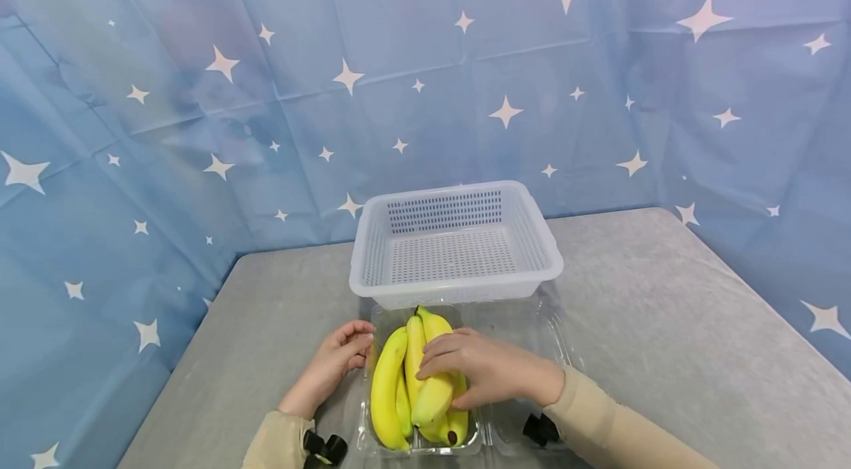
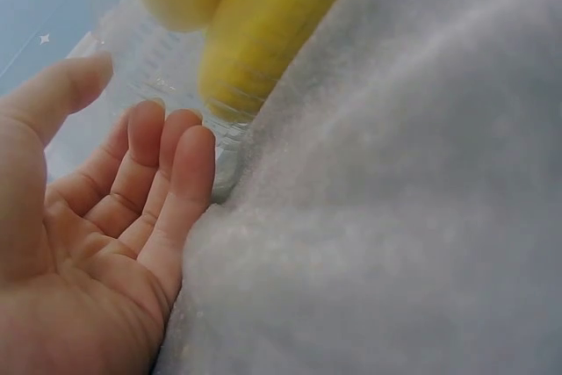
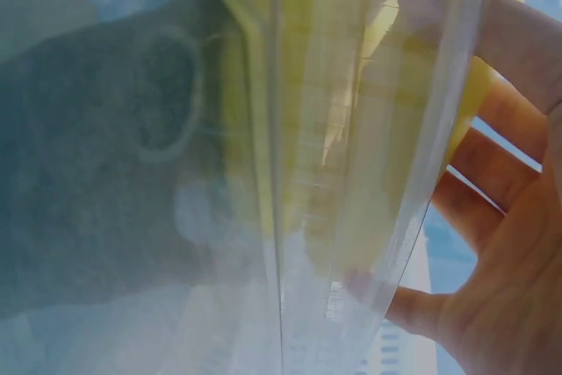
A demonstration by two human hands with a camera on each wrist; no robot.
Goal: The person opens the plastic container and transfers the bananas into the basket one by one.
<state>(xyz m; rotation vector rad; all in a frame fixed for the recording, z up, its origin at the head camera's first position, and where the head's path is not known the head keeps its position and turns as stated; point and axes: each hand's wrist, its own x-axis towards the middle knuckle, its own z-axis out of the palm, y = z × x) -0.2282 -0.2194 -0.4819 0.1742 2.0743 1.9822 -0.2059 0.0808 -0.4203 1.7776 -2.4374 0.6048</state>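
Observation:
Several yellow bananas (image 1: 387, 388) lie side by side in a clear plastic clamshell container (image 1: 476, 433). My right hand (image 1: 488, 367) reaches over them from the right, its fingers and thumb curled round the uppermost banana (image 1: 433, 399). Through the container's clear plastic (image 3: 290, 305), the right wrist view shows that hand (image 3: 500, 191) spread about the yellow fruit. At the container's left side is my left hand (image 1: 335, 360), holding nothing. Its loosely bent fingers (image 2: 191, 164) stand right at the clear wall, the thumb apart from them.
A white perforated plastic basket (image 1: 455, 288) stands just behind the container. The container's transparent lid (image 1: 515, 325) lies folded out to the right, under my right forearm. All rests on a grey cloth-covered table (image 1: 665, 321), with a blue star-patterned curtain (image 1: 425, 114) behind.

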